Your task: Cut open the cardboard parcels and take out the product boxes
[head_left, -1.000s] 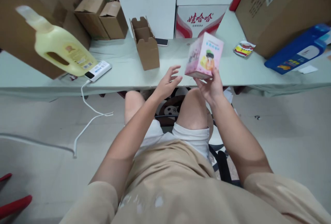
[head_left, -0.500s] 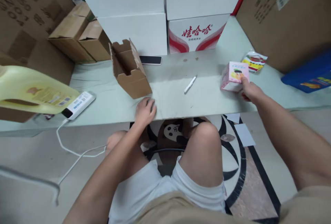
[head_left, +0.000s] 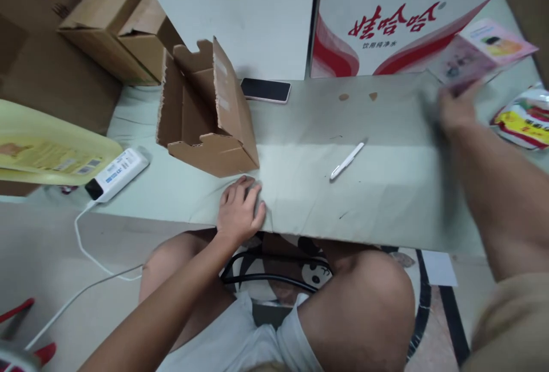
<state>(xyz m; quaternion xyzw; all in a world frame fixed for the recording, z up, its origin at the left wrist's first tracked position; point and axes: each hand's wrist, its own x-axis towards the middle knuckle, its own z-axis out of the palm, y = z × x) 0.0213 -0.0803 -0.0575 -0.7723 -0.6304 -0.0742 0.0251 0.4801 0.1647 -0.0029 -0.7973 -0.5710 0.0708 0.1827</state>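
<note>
At the right, my right hand (head_left: 461, 106) is closed on a small pink box (head_left: 476, 54) with a picture on its top; the box is tilted and raised off the table, slightly blurred. My left hand (head_left: 239, 209) rests on the table's front edge, fingers loosely bent and thumb apart, holding nothing. Just behind it stands an open brown cardboard box (head_left: 231, 109), its top without a lid and its inside visible. A white pen (head_left: 347, 161) lies on the cloth between my hands.
A phone (head_left: 266, 90) lies beside the cardboard box, before stacked white cartons (head_left: 231, 23). To the left are a yellow jug (head_left: 51, 149) and a white device (head_left: 118, 174) with a cable. A colourful packet (head_left: 525, 117) lies at the right. Two small brown scraps lie behind the pen.
My right hand has lifted the pink box from the table and tilted it, moving it back towards the printed carton. My left hand stays at the table edge. The view has shifted closer.
</note>
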